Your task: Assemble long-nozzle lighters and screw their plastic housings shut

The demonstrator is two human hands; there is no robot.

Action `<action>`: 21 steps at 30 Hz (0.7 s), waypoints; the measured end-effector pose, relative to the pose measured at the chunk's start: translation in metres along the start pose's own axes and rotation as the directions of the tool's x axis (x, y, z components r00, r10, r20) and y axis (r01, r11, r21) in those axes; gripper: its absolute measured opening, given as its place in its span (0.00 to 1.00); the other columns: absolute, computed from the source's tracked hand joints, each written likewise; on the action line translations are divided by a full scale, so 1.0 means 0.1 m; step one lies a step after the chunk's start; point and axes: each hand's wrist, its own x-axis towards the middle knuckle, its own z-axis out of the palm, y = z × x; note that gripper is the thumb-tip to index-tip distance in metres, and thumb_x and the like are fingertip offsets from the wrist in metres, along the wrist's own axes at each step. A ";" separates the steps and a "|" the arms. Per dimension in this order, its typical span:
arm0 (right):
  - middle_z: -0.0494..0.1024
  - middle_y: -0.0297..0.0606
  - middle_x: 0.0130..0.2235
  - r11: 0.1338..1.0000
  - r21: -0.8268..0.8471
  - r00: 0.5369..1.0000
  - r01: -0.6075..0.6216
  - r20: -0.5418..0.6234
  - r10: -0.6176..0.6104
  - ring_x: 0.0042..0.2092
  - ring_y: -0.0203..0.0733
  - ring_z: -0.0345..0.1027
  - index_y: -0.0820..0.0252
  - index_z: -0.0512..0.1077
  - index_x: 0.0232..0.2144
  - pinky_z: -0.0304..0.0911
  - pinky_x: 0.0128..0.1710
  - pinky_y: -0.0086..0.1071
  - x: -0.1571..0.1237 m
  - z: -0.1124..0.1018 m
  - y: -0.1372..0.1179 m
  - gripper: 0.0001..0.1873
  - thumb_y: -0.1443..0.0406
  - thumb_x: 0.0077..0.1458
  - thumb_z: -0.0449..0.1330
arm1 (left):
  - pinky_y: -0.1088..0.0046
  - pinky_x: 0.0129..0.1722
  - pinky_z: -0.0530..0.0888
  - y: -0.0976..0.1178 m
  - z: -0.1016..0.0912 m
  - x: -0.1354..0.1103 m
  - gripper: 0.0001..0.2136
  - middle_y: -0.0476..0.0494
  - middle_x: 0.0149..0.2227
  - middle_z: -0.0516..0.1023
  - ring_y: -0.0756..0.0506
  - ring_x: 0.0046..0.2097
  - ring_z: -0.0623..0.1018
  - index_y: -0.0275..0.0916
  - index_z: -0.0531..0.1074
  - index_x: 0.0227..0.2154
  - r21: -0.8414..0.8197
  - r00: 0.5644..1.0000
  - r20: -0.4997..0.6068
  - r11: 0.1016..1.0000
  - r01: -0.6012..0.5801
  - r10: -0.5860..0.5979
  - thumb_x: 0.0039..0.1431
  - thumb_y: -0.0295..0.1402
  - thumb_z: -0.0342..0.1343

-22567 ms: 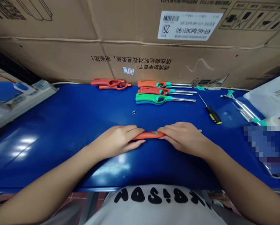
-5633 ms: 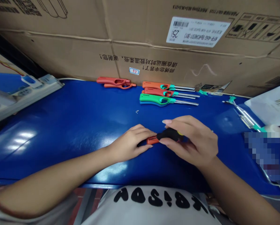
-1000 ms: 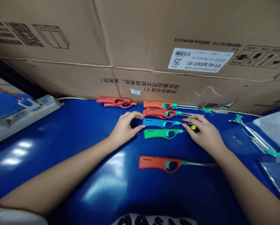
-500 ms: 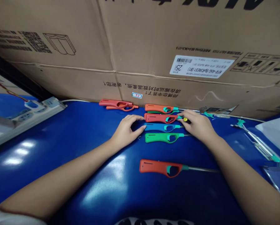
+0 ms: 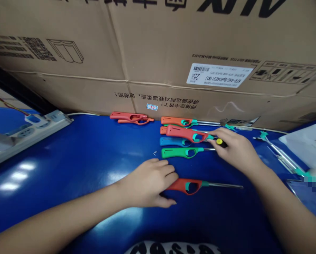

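Note:
My right hand (image 5: 233, 146) pinches a red gas lighter (image 5: 186, 133) by its green collar, tilted above a row of similar lighters. A dark tool with a yellow end (image 5: 219, 141) is tucked in the same hand; its shaft cannot be made out. Under the raised lighter lie an orange lighter (image 5: 163, 130), partly covered, and a blue lighter (image 5: 166, 141). A green lighter (image 5: 171, 152) is nearest me in the row. Closer in, my left hand (image 5: 151, 181) curls over the handle of another red lighter (image 5: 181, 186), hiding its butt end.
Against the big cardboard box (image 5: 158, 46) lie two loose red handle shells (image 5: 128, 117) and an orange lighter (image 5: 171, 121). A power strip (image 5: 45, 125) is at left. Metal rods with green parts (image 5: 286, 155) and a white bag (image 5: 306, 141) are at right.
My left hand has left the row and come nearer me, onto the near red lighter. My right hand has lifted the upper red lighter and shifted it right, uncovering an orange one.

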 end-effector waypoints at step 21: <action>0.83 0.39 0.40 0.965 0.220 0.974 -0.140 0.204 0.095 0.35 0.43 0.78 0.54 0.79 0.40 0.70 0.29 0.31 -0.82 -0.45 -0.16 0.13 0.57 0.65 0.56 | 0.64 0.39 0.74 -0.54 -0.02 0.50 0.08 0.40 0.37 0.78 0.40 0.39 0.78 0.35 0.76 0.35 -0.151 0.934 -0.271 0.969 0.198 -0.233 0.54 0.31 0.68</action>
